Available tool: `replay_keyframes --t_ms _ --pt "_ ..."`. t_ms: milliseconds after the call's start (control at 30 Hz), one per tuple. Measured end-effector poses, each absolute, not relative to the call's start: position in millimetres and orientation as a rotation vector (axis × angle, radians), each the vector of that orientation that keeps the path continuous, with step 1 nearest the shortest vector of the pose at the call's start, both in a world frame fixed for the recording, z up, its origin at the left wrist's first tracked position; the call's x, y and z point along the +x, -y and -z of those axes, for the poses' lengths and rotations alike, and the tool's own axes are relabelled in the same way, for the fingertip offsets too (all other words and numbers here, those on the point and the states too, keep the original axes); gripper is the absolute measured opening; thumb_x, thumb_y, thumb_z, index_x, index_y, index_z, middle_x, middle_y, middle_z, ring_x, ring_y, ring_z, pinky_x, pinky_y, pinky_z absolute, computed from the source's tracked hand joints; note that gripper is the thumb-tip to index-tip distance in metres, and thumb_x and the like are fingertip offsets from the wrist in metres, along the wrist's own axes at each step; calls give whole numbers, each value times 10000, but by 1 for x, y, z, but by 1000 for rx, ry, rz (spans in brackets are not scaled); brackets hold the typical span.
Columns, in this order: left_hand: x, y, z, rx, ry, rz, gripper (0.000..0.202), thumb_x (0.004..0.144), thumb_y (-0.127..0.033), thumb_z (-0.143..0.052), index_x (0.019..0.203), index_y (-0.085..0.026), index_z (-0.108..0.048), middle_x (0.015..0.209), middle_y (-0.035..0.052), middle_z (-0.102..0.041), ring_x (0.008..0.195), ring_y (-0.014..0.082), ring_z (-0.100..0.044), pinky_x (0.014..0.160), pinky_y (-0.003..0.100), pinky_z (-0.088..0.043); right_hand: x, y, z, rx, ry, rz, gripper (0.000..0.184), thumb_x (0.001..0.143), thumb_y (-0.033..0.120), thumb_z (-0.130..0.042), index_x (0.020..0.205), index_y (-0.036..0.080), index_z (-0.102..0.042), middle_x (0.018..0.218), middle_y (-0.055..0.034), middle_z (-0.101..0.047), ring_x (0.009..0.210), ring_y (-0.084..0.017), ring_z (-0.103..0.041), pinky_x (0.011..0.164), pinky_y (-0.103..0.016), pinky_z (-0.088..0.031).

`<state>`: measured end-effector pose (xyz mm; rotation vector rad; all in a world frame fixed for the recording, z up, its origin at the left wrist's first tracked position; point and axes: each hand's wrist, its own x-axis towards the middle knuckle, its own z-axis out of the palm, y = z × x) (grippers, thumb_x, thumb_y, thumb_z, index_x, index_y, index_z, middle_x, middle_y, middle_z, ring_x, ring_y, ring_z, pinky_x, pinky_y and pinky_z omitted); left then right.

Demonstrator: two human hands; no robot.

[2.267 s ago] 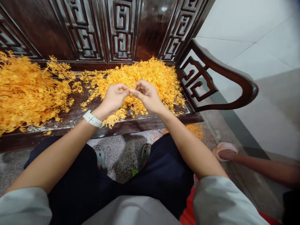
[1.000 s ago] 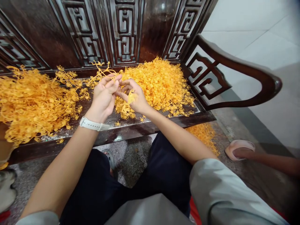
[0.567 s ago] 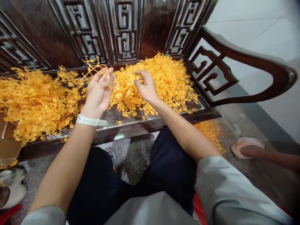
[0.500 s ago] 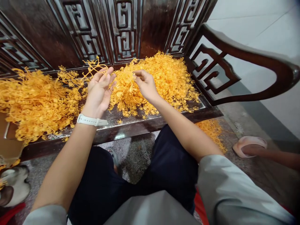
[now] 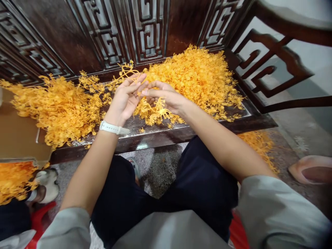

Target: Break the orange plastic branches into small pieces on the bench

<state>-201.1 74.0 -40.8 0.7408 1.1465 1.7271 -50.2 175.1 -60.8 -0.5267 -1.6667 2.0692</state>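
Right hand (image 5: 169, 98) has moved beside left hand (image 5: 125, 101), whose grip holds spindly orange pieces (image 5: 126, 71); right grip unclear.

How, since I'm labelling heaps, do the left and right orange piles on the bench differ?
The left pile looks looser, with more long, thin strands showing; the right pile looks denser, mostly small, branching tips. The left pile lies nearer the brown cardboard; the right pile, nearer the armrest. Both are yellow-orange and rest on the dark bench.

The bare left hand (image 5: 126, 100) is held palm rightward, fingers bent; the bare right hand (image 5: 172, 98) is pointed leftward, fingertips closely neared.
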Motion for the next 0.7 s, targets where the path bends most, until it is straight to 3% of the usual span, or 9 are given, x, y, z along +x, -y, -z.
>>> replay_keyframes --t_ms 100,167,367,467,567,700 --pt "-203 -75 40 725 -1142 -1731 245 926 -82 -719 1131 -214 -703 1424 87 -748 1454 307 -629 1172 403 -583 -50 -173 66 -570 1699 -2074 552 681 239 -971 1052 234 -562 807 -9 -701 712 -167 -622 630 -326 -520" --pt "-206 -75 40 727 -1160 -1745 263 937 -118 -722 1169 -242 -703 1437 54 -747 1413 282 -664 1150 385 -599 -50 -174 69 -556 1763 -2054 503 685 160 -930 1049 220 -588 788 -11 -709 697 -162 -628 643 -330 -525" --pt "-216 -72 42 782 -1332 -1721 299 909 -259 -834 1160 -342 -695 1480 -53 -720 1285 241 -718 958 337 -659 -50 -177 67 -386 1905 -1996 305 778 257 -910 954 172 -677 819 -27 -697 733 -140 -628 667 -317 -558" --pt "-222 -69 37 780 -1394 -1684 275 957 -287 -830 1169 -351 -668 1378 -91 -767 1270 211 -698 869 324 -640 -50 -176 66 -315 1930 -1919 289 792 245 -919 952 177 -688 817 -12 -663 774 -134 -598 677 -294 -557" --pt "-234 -65 27 736 -1405 -1754 223 1042 -343 -774 1196 -332 -612 1213 -119 -796 1224 119 -680 777 242 -580 -49 -177 65 -320 1936 -1870 235 822 160 -886 932 182 -680 784 1 -616 746 -127 -551 673 -289 -527" --pt "-256 -62 15 634 -1366 -1892 76 1141 -428 -585 1110 -360 -596 1057 -146 -768 871 17 -642 499 167 -402 -47 -178 63 -304 1908 -1836 151 887 44 -736 900 172 -658 753 14 -574 684 -100 -489 641 -261 -416"
